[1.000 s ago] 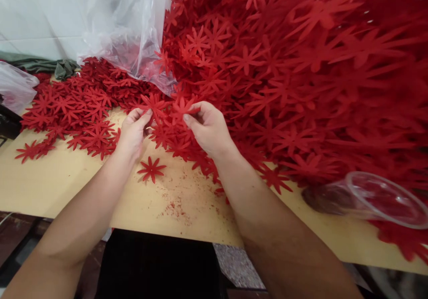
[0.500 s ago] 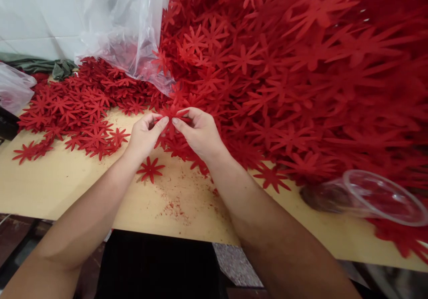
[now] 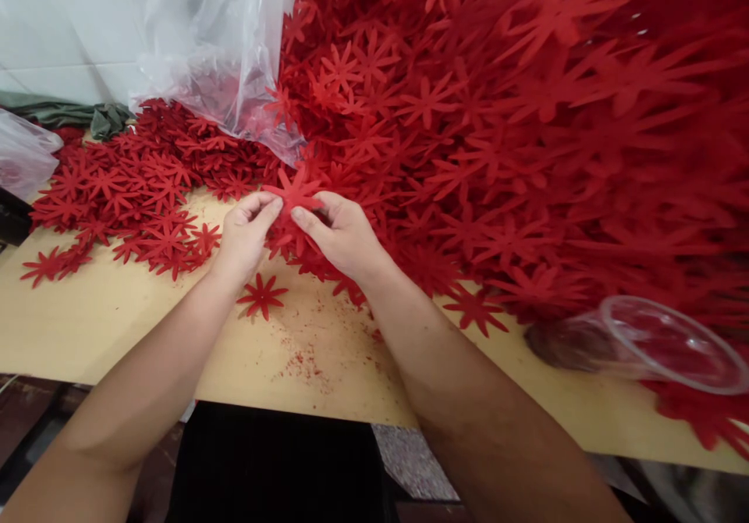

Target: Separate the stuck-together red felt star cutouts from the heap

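Note:
Between my two hands is a red flower-shaped cutout (image 3: 296,189) with long narrow petals, held just above the table. My left hand (image 3: 246,230) pinches its left petals between thumb and fingers. From the other side my right hand (image 3: 342,234) is closed on it, thumb on top near the middle. A single matching red flower (image 3: 262,297) lies on the wood below my hands. Close behind and to the right rises a large heap of red flowers (image 3: 468,164). Another, lower pile of them (image 3: 134,187) spreads out on the left.
A clear plastic bag (image 3: 216,47) hangs at the back against the tiled wall (image 3: 64,16). On its side at the right lies a clear plastic cup (image 3: 637,343) with something dark in it. Red specks dot the table (image 3: 140,328) near its front edge. Green cloth (image 3: 111,119) lies back left.
The held flower now shows its face more openly, its upper petals raised into view. Both hands have shifted slightly to the left, and their thumbs are a little farther apart.

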Demonstrator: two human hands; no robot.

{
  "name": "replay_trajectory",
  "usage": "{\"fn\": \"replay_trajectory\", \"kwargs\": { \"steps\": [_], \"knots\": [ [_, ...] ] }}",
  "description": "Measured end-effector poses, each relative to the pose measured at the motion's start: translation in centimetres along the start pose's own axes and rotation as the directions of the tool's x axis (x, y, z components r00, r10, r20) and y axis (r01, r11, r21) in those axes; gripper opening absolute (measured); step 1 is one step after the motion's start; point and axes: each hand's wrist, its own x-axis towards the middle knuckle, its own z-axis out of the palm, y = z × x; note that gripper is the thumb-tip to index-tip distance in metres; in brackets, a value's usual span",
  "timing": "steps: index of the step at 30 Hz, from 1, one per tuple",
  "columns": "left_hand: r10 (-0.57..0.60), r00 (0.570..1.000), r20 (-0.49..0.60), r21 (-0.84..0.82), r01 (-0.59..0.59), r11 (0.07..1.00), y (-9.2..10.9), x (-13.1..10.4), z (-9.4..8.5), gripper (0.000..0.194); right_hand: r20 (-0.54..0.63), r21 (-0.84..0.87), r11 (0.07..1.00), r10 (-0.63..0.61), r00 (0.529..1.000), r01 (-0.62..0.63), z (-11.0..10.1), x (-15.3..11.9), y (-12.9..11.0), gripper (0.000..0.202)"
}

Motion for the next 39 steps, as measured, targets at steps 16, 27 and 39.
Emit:
{"fn": "replay_trajectory", "kwargs": {
  "steps": [16,27,39],
  "knots": [
    [0.002,0.995,-0.103,0.08,0.006,0.997,0.7,0.5,-0.1,0.019,-0.262,-0.079,0.996,0.024,0.965,-0.046,-1.9,0.7,0.1,0.058],
    [0.001,1.0,-0.006,0.223,0.0,0.975,0.1,0.6,0.1,0.026,-0.141,0.069,0.993,0.102,0.985,-0.093,-1.8,1.0,1.0,0.02],
    [0.141,0.988,0.062,0.268,-0.153,0.951,-0.6,0.0,0.5,0.013,-0.213,0.074,0.995,0.08,0.974,-0.066,-0.1,0.4,0.2,0.014]
  ]
}}
